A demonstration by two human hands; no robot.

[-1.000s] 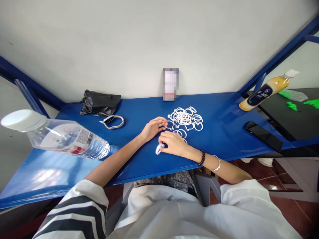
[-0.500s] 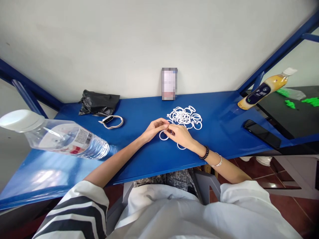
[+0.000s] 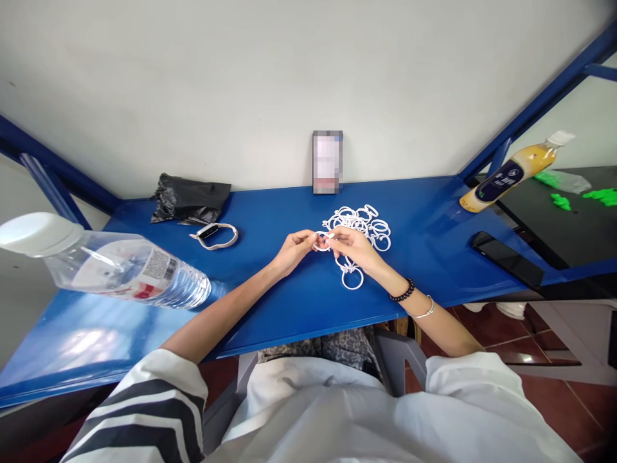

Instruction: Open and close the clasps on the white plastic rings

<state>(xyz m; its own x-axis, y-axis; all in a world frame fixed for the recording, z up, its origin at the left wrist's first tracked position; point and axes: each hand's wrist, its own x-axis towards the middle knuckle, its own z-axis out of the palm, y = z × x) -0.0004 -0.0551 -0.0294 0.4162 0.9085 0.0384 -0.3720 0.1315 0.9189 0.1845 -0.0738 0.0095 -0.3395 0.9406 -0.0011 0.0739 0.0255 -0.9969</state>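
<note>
white ring [image 3: 322, 240], a small plastic one, is held just above the blue bench [image 3: 289, 308] near its middle, pinched from both sides. the left hand [image 3: 294, 249] closes thumb and fingertips on its left edge, and the right hand [image 3: 357, 247] closes on its right edge, so both hands are shut on the one ring with nothing else visibly in them. behind the right hand, toward the back edge, lies a tangled pile of white rings [image 3: 369, 222]. a loose ring [image 3: 352, 278] lies nearer the front edge under the right wrist, and whether it is linked to the held one cannot be told. the likely trouble is that such a thin, springy ring could slip from a fingertip pinch and roll off the front edge, or the right wrist could drag the loose ring or the pile along. as for containers, a clear water bottle [image 3: 120, 267] at the left end is capped and looks partly full. a capped juice bottle [image 3: 511, 173] at the right end holds a yellow-orange drink. a crumpled black bag [image 3: 190, 199] at the back left hides its contents. a white smartwatch [image 3: 214, 235] lies beside the bag, and a black phone [image 3: 508, 259] near the right edge.
</note>
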